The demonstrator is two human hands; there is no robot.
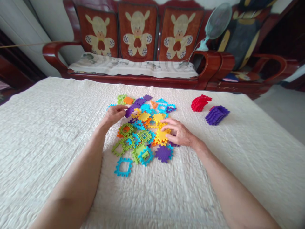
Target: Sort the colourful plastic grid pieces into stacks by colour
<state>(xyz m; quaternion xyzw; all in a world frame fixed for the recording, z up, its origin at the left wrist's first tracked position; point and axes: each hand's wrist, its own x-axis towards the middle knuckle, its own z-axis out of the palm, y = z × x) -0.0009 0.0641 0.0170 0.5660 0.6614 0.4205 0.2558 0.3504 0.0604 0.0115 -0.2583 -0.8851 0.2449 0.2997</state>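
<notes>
left hand [113, 115] narrow at purple tile [130, 111], hold unclear | right hand [179, 132] wide at yellow tiles [162, 135] | quilt's far-edge side [100, 90] | lift flat

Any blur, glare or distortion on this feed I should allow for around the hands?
Head view: soft, fairly even light; left hand, right hand and interlocking tiles readable, fine edges slightly soft. Head view: quilted cover smeared toward the bottom; outer edges look stretched, probably by a wide lens. Head view: mild sheen on the wooden armrest, none hiding the tiles.
</notes>
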